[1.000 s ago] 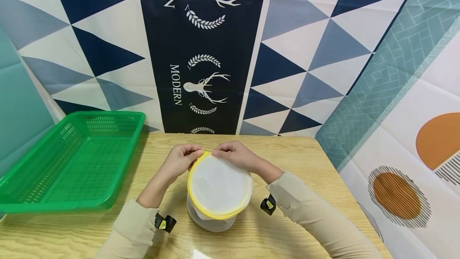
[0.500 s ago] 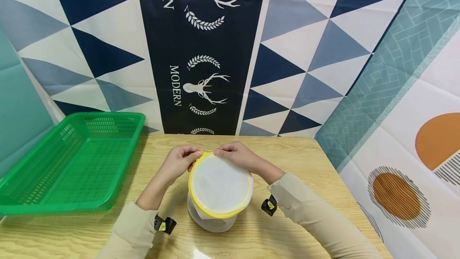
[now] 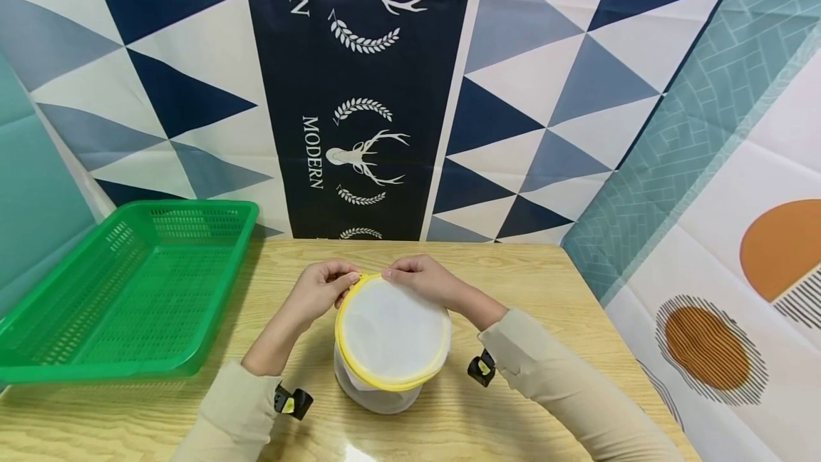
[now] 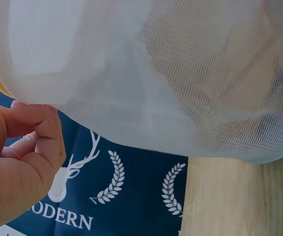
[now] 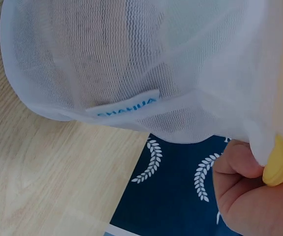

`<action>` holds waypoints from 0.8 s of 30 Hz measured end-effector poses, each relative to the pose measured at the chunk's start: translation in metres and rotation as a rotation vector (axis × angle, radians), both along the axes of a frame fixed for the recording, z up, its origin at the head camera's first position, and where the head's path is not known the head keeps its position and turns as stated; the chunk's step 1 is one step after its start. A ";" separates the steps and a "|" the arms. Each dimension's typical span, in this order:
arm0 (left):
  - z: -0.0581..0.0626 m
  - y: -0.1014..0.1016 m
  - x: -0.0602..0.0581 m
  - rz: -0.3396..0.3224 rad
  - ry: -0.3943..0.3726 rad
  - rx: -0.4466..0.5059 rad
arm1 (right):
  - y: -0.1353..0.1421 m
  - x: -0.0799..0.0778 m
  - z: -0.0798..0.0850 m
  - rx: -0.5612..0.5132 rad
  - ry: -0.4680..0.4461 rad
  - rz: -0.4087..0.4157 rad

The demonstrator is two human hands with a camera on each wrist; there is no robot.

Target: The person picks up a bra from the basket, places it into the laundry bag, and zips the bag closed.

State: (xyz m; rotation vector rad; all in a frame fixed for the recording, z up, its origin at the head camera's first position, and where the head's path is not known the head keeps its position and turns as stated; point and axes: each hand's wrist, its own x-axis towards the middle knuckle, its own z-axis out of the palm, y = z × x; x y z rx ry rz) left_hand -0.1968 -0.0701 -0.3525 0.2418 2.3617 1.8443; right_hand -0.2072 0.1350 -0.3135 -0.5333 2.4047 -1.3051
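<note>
Saw, in the right wrist view alone, one small white label with blue lettering [image 5: 126, 104] on the side of one white mesh, drum-shaped bag [image 3: 393, 334]. Saw only from the head one green plastic lattice basket [image 3: 96, 371], left of the bag, and two black wrist cameras [image 3: 293, 401], one either side. Counted two hands, left hand [image 3: 325, 284] and right hand [image 3: 423, 278], both pinching the yellow rim [image 3: 344, 351] at the bag's far edge. Found the bag on the pale wooden desk [image 3: 526, 291].

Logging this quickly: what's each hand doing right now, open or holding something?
Left hand: closed, pinching the yellow rim of the mesh laundry bag.
Right hand: closed, pinching the same rim.
</note>
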 end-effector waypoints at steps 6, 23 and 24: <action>-0.003 0.004 0.000 0.008 -0.009 -0.029 | 0.004 -0.010 -0.013 0.034 0.022 0.024; -0.002 0.004 0.000 0.010 -0.010 -0.049 | -0.006 0.008 0.012 0.026 -0.033 0.077; -0.002 0.003 0.000 0.012 -0.010 -0.049 | -0.006 0.008 0.013 0.029 -0.030 0.075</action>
